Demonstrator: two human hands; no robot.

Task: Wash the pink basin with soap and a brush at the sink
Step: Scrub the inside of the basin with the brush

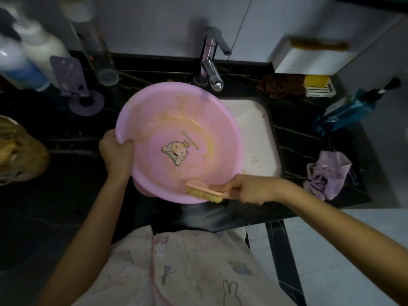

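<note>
While the left hand (116,149) grips the rim of a round pink plastic basin (180,142) tilted over the white sink (258,133), the right hand (249,188) holds a pink bristle brush (204,192) against its near edge

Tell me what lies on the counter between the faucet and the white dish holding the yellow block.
In the head view, a crumpled brown cloth lies there, close beside the dish; bare counter separates it from the faucet.

basin (180,138) over sink (258,138), faucet (210,62) behind
</note>
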